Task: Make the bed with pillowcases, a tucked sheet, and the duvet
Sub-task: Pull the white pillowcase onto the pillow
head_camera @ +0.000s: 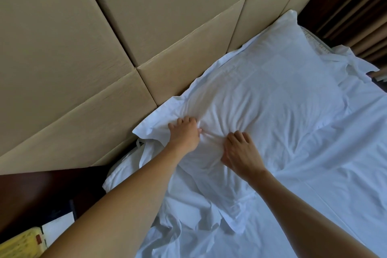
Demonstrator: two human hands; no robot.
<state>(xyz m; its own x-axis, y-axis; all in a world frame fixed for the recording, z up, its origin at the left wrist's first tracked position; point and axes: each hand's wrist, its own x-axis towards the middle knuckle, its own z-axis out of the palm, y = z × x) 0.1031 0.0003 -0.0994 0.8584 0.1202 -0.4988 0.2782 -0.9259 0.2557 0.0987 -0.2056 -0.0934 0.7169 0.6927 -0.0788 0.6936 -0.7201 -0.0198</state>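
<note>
A white pillow in its pillowcase (261, 90) lies against the padded headboard at the head of the bed. My left hand (185, 134) grips a bunch of the pillowcase fabric near the pillow's near-left end, fingers curled into it. Close beside it, my right hand (240, 153) also clutches the fabric, and creases fan out from both hands. The white sheet (335, 163) covers the mattress to the right, loosely wrinkled. More crumpled white linen (188, 216) is heaped below the pillow, between my forearms.
The beige padded headboard (104, 48) fills the upper left. A dark wooden nightstand (41, 195) stands at the lower left with a yellow object (23, 243) and white paper on it. Brown curtains (356, 6) hang at the upper right beyond the bed's far edge.
</note>
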